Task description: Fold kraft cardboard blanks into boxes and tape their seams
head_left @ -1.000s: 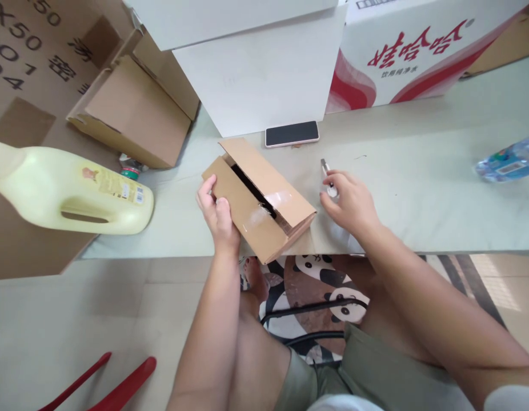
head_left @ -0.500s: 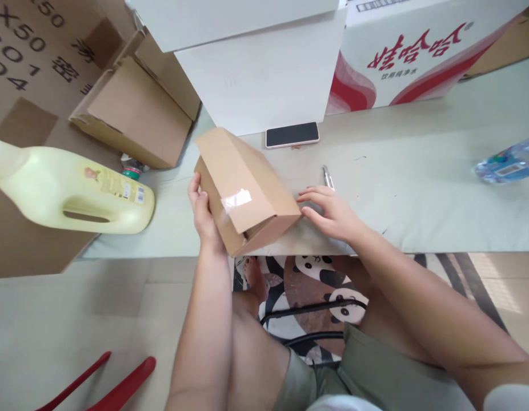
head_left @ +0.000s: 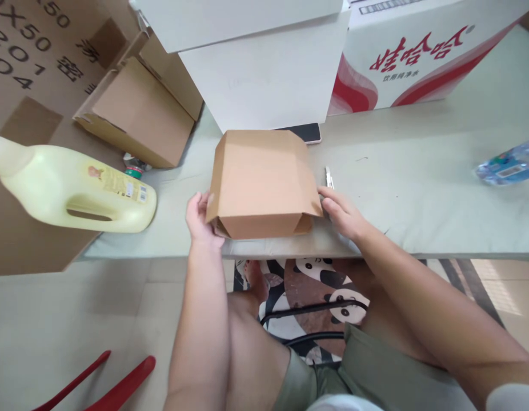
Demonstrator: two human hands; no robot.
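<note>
At the near edge of the cloth-covered bench, the left hand has its fingers clamped on the left end of a small brown cardboard box. The right hand has its fingertips at the box's right flap, near the front corner; whether they pinch it, I cannot tell. The box lies between the hands with a broad plain panel upward and flaps slanting out at both sides; I cannot tell whether it rests fully on the bench. Just beyond the right fingers lies a slim silvery utility knife. Behind the box, partly hidden by it, a smartphone lies at the foot of a white box. To the right of that stands a white carton with red lettering, and a clear plastic bottle lies well apart, at the far right. On the left are a pale yellow jug on its side, a green-capped bottle mostly hidden behind it, and a brown carton.
</note>
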